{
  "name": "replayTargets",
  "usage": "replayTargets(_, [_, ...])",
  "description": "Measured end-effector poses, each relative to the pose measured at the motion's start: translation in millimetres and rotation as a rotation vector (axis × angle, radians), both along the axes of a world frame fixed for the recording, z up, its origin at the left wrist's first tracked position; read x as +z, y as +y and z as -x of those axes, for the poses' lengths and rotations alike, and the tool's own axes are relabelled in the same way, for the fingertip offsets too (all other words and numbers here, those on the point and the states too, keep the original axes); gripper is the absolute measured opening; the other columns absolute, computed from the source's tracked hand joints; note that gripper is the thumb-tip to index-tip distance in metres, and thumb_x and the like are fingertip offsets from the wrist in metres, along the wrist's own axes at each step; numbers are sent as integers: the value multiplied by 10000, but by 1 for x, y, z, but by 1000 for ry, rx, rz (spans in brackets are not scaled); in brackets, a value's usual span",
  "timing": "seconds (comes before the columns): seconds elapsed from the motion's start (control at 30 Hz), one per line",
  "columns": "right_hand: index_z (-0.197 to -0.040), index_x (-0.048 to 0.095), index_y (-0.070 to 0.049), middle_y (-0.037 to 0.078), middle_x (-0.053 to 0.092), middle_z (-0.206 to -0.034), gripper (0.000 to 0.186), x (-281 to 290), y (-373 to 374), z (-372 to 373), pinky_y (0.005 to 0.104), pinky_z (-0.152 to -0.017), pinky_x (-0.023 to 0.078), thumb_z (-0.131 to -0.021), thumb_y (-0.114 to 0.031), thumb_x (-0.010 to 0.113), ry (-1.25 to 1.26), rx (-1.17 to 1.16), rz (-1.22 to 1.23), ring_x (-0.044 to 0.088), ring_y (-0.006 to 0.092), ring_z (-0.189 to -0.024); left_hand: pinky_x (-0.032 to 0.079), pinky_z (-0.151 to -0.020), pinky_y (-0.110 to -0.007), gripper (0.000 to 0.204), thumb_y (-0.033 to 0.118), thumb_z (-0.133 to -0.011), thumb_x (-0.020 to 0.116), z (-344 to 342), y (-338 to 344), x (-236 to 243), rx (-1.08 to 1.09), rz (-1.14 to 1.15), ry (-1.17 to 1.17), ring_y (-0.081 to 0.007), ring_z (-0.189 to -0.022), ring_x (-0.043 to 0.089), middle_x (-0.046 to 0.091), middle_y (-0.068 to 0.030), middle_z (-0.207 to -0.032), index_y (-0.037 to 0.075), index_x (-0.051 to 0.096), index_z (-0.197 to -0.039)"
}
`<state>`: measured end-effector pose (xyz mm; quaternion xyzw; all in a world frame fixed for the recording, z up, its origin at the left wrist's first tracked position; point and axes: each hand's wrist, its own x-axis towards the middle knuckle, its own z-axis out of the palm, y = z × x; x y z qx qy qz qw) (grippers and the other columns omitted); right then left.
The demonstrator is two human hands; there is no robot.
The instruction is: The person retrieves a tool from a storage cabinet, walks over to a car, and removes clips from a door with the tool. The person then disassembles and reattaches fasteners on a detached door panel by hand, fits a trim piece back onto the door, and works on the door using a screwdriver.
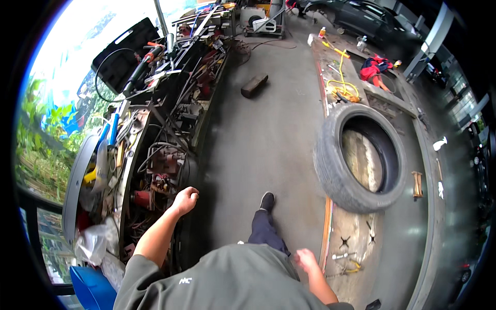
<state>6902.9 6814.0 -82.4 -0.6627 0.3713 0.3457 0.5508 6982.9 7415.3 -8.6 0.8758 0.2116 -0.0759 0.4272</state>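
My left hand (pixel 186 200) swings beside the cluttered left workbench, its fingers curled with nothing visible in them. My right hand (pixel 306 260) is low near the edge of a long worn platform (pixel 330 281) on the right, its fingers blurred. A large black tyre (pixel 330 170) lies flat on that platform, forward of my right hand. Below it sit cross-shaped metal pieces, a chrome tool (pixel 343 256) and a yellow item (pixel 354 266). My dark shoe (pixel 267 201) is on the grey floor between bench and platform.
The left bench holds tools, a black case (pixel 119 57), hoses and plastic bags (pixel 95 240) above a blue bin (pixel 88 284). A wooden block (pixel 253 85) lies on the walkway. Yellow cable (pixel 346 90) and red cloth (pixel 374 67) sit at right. A wheeled cart (pixel 261 26) and dark car (pixel 361 20) stand beyond.
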Motion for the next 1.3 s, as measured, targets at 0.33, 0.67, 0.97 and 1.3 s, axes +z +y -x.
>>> replayTargets(0.33, [-1207, 708, -48, 64, 749, -1034, 250, 191, 162, -602, 316, -871, 563, -1006, -195, 688, -761, 544, 86, 683, 138, -929, 555, -977, -431, 470, 356, -919, 647, -97, 23, -150, -291, -34, 751, -382, -1115, 699, 728, -253, -1187, 6, 710, -1227])
replayTargets(0.67, [-1179, 724, -45, 125, 772, -1027, 257, 76, 148, -946, 353, -881, 590, -971, -194, 701, -613, 628, 352, 738, 201, -964, 562, -823, -465, 373, 318, -893, 693, -556, 96, -189, -518, -96, 743, -304, -918, 719, 755, -234, -1048, 36, 762, -1127])
replayTargets(0.97, [-1104, 725, -20, 57, 749, -896, 180, 88, 134, -1238, 308, -742, 569, -964, -133, 712, -594, 298, 364, 682, 118, -800, 587, -910, -459, 280, 200, -944, 593, -1260, 164, -3, -181, -225, -59, -418, -1021, 729, 754, -255, -1031, -11, 739, -1056])
replayTargets(1.3, [-1163, 700, -39, 181, 769, -1008, 249, 134, 191, -1759, 408, -859, 597, -967, -191, 681, -744, 671, 297, 758, 307, -952, 566, -828, -510, 310, 294, -965, 570, -1451, 153, -142, -826, -283, 421, -406, -882, 697, 738, -243, -991, 36, 724, -1040])
